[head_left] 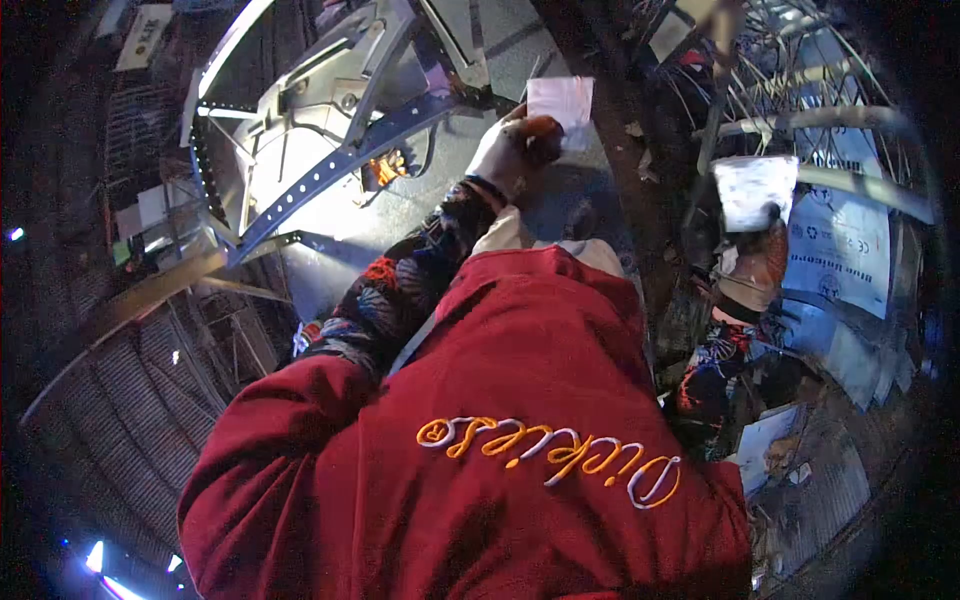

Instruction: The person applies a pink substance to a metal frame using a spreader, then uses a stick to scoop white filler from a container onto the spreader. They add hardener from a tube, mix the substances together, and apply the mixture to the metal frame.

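Red sweatshirt [510,380] filling foreground; my left hand [512,150] pinching flimsy-looking pale square packet [560,100], right hand [755,265] pinching light-looking white sheet [752,185]; edges suiting grip.

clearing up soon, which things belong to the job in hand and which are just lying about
Likely the job's:
small pale packet, in the left hand
white sheet or packet, in the right hand

Seemingly just lying about:
"Blue Unicorn" printed sheeting, at right
flat pale piece, lower right

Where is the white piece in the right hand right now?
In the head view, right of centre in the upper half: the white piece is in the right hand, just left of the pale printed sheet.
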{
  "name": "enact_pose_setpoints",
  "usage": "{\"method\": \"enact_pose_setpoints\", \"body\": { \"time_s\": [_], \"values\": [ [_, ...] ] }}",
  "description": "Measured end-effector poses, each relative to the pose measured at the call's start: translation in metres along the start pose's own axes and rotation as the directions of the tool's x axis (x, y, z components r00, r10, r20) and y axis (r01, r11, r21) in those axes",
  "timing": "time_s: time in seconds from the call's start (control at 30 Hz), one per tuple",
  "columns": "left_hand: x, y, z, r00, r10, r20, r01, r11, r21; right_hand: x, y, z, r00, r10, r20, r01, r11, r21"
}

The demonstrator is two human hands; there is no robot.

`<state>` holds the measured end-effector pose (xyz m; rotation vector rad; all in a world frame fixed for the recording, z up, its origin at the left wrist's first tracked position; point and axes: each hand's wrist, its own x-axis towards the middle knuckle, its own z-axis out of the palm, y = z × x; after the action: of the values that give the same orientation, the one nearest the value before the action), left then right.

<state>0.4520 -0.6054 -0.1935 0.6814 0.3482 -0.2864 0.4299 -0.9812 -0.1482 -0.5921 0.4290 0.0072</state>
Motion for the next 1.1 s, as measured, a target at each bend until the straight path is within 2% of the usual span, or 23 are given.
{"method": "enact_pose_setpoints", "body": {
  "time_s": [0.03, 0.1, 0.13, 0.17, 0.2, 0.23, 0.27, 0.37, 0.4, 0.43, 0.57, 0.6, 0.63, 0.67, 0.73, 0.77, 0.83, 0.87, 0.9, 0.97, 1.0, 1.03, 1.1],
  "values": [
    [-0.009, -0.001, 0.005, 1.0, -0.019, -0.019, 0.019, 1.0, 0.001, 0.008, 0.004, -0.021, 0.996, 0.041, 0.078, -0.039, 0.999, -0.03],
    [-0.019, -0.003, 0.013, 0.998, -0.044, -0.035, 0.044, 0.999, -0.006, 0.024, 0.005, -0.033, 0.748, 0.543, 0.382, -0.588, 0.809, -0.001],
    [-0.025, -0.004, 0.014, 0.996, -0.072, -0.059, 0.072, 0.997, -0.001, 0.024, 0.022, -0.028, 0.752, 0.519, 0.406, -0.622, 0.762, 0.177],
    [-0.029, -0.005, 0.016, 0.991, -0.104, -0.079, 0.105, 0.995, 0.002, 0.03, 0.041, -0.042, 0.903, 0.335, 0.27, -0.35, 0.937, 0.006],
    [-0.031, -0.003, 0.023, 0.986, -0.126, -0.112, 0.136, 0.987, 0.085, 0.037, 0.049, -0.061, 0.904, 0.069, 0.422, 0.217, 0.775, -0.593],
    [-0.03, -0.005, 0.022, 0.986, -0.133, -0.101, 0.141, 0.987, 0.079, 0.042, 0.051, -0.073, 0.745, -0.011, 0.666, 0.665, 0.081, -0.743],
    [-0.029, -0.006, 0.018, 0.987, -0.121, -0.106, 0.134, 0.983, 0.125, 0.041, 0.056, -0.062, 0.746, -0.014, 0.666, 0.665, 0.071, -0.743],
    [-0.021, -0.012, 0.001, 0.99, -0.075, -0.123, 0.105, 0.958, 0.265, 0.023, 0.088, -0.015, 0.706, -0.286, 0.648, 0.708, 0.255, -0.658],
    [-0.02, -0.011, -0.003, 0.99, -0.089, -0.106, 0.113, 0.963, 0.246, 0.014, 0.087, 0.007, 0.867, -0.235, 0.439, 0.46, 0.716, -0.525],
    [-0.02, -0.01, -0.006, 0.991, -0.102, -0.089, 0.12, 0.966, 0.228, 0.008, 0.082, 0.023, 0.963, -0.054, 0.264, 0.11, 0.973, -0.202],
    [-0.035, 0.005, 0.043, 0.987, -0.106, -0.118, 0.134, 0.957, 0.259, -0.003, 0.051, 0.064, 0.926, 0.154, 0.344, 0.049, 0.856, -0.515],
    [-0.038, 0.006, 0.05, 0.991, -0.07, -0.115, 0.107, 0.93, 0.351, -0.014, 0.053, 0.085, 0.909, 0.029, 0.417, 0.367, 0.42, -0.83],
    [-0.04, 0.006, 0.052, 0.994, -0.037, -0.107, 0.08, 0.894, 0.44, -0.021, 0.056, 0.096, 0.848, -0.033, 0.529, 0.515, -0.186, -0.837],
    [-0.039, 0.006, 0.05, 0.994, -0.043, -0.099, 0.083, 0.894, 0.441, -0.021, 0.064, 0.1, 0.577, 0.021, 0.817, 0.723, -0.479, -0.498],
    [-0.037, 0.008, 0.042, 0.96, 0.024, 0.279, -0.277, 0.222, 0.935, -0.036, 0.087, 0.107, 0.525, -0.016, 0.851, 0.758, -0.446, -0.476],
    [-0.039, 0.01, 0.049, 0.959, 0.018, 0.283, -0.28, 0.227, 0.933, -0.042, 0.096, 0.106, 0.484, 0.041, 0.874, 0.774, -0.486, -0.406],
    [-0.04, 0.014, 0.063, 0.751, -0.091, 0.654, -0.615, -0.456, 0.644, -0.052, 0.111, 0.111, 0.523, 0.049, 0.851, 0.776, -0.442, -0.451],
    [-0.033, -0.001, 0.047, 0.908, 0.035, 0.418, -0.42, 0.109, 0.901, -0.055, 0.115, 0.11, 0.555, 0.06, 0.83, 0.778, -0.391, -0.492],
    [-0.033, -0.006, 0.041, 0.907, 0.034, 0.42, -0.421, 0.11, 0.9, -0.047, 0.121, 0.098, 0.556, 0.059, 0.829, 0.777, -0.392, -0.493],
    [-0.036, -0.007, 0.034, 0.834, -0.202, 0.514, -0.541, -0.483, 0.688, -0.008, 0.149, 0.06, 0.639, -0.109, 0.761, 0.697, -0.336, -0.633],
    [-0.054, -0.008, 0.061, 0.986, -0.018, 0.164, -0.152, 0.294, 0.944, 0.007, 0.163, 0.046, 0.851, -0.07, 0.521, 0.52, 0.256, -0.815],
    [-0.057, -0.007, 0.066, 0.986, -0.022, 0.165, -0.152, 0.289, 0.945, 0.008, 0.153, 0.049, 0.851, -0.075, 0.519, 0.519, 0.26, -0.814],
    [-0.06, -0.009, 0.07, 0.972, -0.11, -0.207, 0.191, 0.883, 0.429, 0.004, 0.112, 0.068, 0.728, -0.073, 0.681, 0.637, -0.297, -0.712]
  ]
}}
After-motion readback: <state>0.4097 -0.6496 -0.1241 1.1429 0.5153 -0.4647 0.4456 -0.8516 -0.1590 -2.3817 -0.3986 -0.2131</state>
